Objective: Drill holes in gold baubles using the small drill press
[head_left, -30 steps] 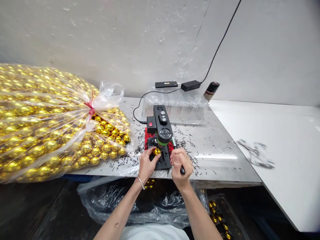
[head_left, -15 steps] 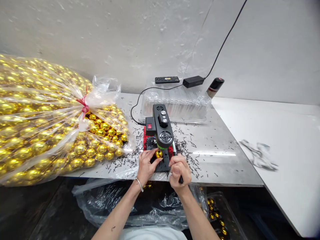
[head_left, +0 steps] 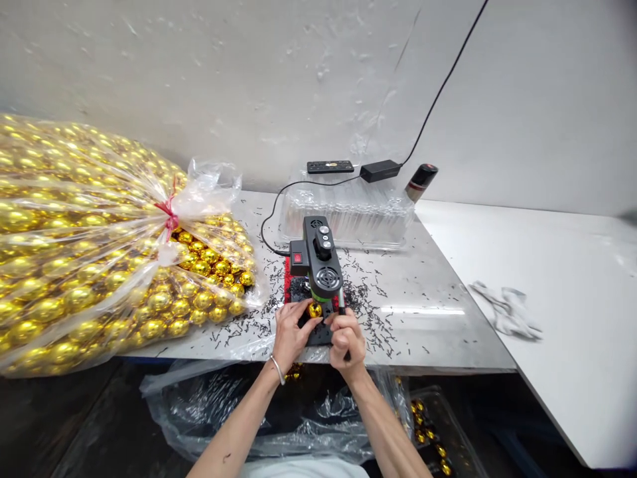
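My left hand (head_left: 289,334) pinches a shiny gold ball (head_left: 314,310) between thumb and fingers. The ball sits under the front of a small black bench machine (head_left: 326,265) with a vented head, silver buttons and a red switch. Close on the right, my right hand (head_left: 347,343) is wrapped around the machine's lever handle (head_left: 342,305), whose black end shows below the fist. The machine's dark base plate (head_left: 320,336) shows between my hands. The underside of the head, where it meets the ball, is hidden from above.
A big clear bag of gold balls (head_left: 79,265), tied with red string, fills the left. Behind the machine are a clear plastic tray (head_left: 348,212), a power adapter (head_left: 381,170) and a can (head_left: 421,181). Black shavings (head_left: 368,292) litter the tabletop. White gloves (head_left: 507,310) lie right.
My right hand and the lever have swung left, closer to the ball. My left hand keeps its grip on the ball. The whole view has shifted slightly.
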A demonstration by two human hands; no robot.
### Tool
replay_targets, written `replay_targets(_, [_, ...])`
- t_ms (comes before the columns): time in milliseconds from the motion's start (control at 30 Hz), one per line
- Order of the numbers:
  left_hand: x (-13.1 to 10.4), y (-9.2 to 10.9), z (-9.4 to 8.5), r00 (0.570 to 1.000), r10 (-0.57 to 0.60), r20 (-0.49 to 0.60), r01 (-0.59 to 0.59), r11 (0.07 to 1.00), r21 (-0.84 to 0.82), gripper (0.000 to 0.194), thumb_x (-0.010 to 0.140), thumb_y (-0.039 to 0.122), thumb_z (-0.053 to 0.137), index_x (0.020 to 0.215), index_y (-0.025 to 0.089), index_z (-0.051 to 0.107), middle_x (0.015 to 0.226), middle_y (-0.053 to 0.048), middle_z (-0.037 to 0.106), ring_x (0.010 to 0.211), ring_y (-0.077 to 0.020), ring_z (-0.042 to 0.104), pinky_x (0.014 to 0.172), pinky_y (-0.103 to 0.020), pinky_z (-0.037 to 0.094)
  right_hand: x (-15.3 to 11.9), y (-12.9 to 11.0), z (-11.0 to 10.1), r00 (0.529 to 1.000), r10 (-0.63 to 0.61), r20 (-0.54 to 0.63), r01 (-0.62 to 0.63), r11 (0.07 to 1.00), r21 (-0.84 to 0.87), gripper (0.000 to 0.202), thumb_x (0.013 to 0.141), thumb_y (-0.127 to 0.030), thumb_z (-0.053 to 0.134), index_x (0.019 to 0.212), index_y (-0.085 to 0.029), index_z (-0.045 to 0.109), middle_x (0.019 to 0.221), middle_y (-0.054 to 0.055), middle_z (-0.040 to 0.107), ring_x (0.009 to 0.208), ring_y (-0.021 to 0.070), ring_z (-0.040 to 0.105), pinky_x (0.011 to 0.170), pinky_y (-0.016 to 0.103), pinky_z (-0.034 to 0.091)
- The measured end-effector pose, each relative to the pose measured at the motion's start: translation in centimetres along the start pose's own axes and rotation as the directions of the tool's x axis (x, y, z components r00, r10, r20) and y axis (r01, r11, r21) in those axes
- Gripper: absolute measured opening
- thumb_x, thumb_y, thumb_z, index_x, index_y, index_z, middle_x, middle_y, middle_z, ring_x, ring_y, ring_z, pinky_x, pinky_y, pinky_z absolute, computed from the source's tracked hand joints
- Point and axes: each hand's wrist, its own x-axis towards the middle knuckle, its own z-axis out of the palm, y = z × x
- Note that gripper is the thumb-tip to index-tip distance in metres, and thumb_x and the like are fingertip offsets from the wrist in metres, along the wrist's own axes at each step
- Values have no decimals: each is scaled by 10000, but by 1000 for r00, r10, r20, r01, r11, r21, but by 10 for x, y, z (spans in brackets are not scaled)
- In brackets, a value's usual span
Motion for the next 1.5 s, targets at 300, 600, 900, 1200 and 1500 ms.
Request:
replay_targets(300, [1, 4, -2, 994, 3, -109, -9, 999, -52, 285, 832, 331, 709, 1097, 226, 711, 986, -67, 722, 948, -241, 645, 907, -445, 492, 59, -34, -17, 983, 183, -24, -181, 982, 61, 298, 956, -158, 404, 669, -204, 466, 666, 4, 514, 633, 129, 522, 563, 275, 404])
replay_targets(600, [-91, 4, -38, 911, 410, -37, -401, 904, 147, 389, 930, 424, 574, 1232, 181, 604, 1066, -108, 722, 922, -222, 666, 788, -366, 560, 51, -41, -9, 942, 317, -106, -305, 945, 116, 346, 967, -179, 435, 622, -194, 450, 671, -6, 492, 639, 120, 515, 596, 272, 391])
replay_targets(900, [83, -13, -115, 960, -281, -3, 203, 684, 701, 305, 950, 183, 443, 1022, 76, 720, 1031, -212, 715, 1013, -310, 671, 873, -423, 511, 42, -35, -6, 940, 314, -131, -300, 947, 116, 325, 953, -176, 444, 630, -198, 469, 673, -4, 492, 607, 122, 506, 563, 278, 386])
replay_targets(1200, [98, -10, -115, 937, -342, 68, 217, 723, 656, 250, 894, 245, 553, 1018, 109, 723, 1011, -205, 728, 999, -329, 686, 841, -404, 520, 41, -33, -9, 967, 240, -85, -232, 968, 90, 307, 936, -116, 430, 642, -199, 468, 672, 1, 501, 639, 130, 512, 564, 277, 390])
replay_targets(1500, [17, 10, -88, 804, -593, 41, 335, 396, -855, 423, 742, 297, 755, 1133, 169, 659, 1066, -70, 701, 867, -156, 685, 874, -319, 543, 43, -33, -11, 980, 195, -46, -190, 977, 94, 292, 924, -78, 427, 661, -199, 465, 695, 4, 517, 640, 119, 515, 546, 264, 387])
